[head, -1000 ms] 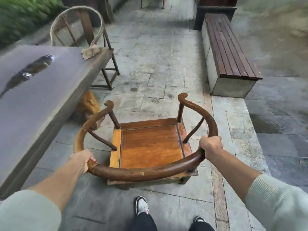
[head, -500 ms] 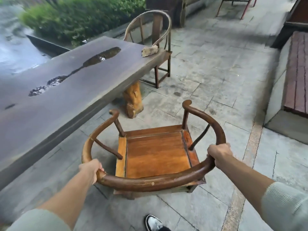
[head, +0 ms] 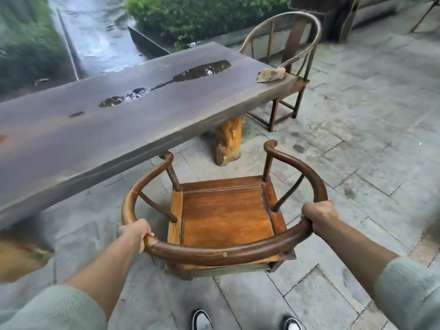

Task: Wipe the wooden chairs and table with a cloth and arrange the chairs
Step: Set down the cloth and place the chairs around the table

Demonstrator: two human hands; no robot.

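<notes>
Beside the long table [head: 142, 120], a round-backed wooden chair [head: 226, 210] is held by its curved top rail: the left hand [head: 135, 232] keeps its grip clamped on the rail's left bend, the right hand [head: 319, 217] on its right bend. Compared with a second ago, chair and viewpoint have swung leftward, so the open front of the seat now faces the table edge and stands just short of it; this suggests the arranging step is under way, with the chair being lined up for tucking in. A crumpled cloth [head: 271, 75] lies on the far corner of the table, well apart from both hands. A second chair [head: 292, 67] stands at that far end. Puddles sit in hollows along the dark tabletop. Underfoot is grey stone paving [head: 357, 151], outdoors, with hedges [head: 202, 15] and wet ground beyond the table.
</notes>
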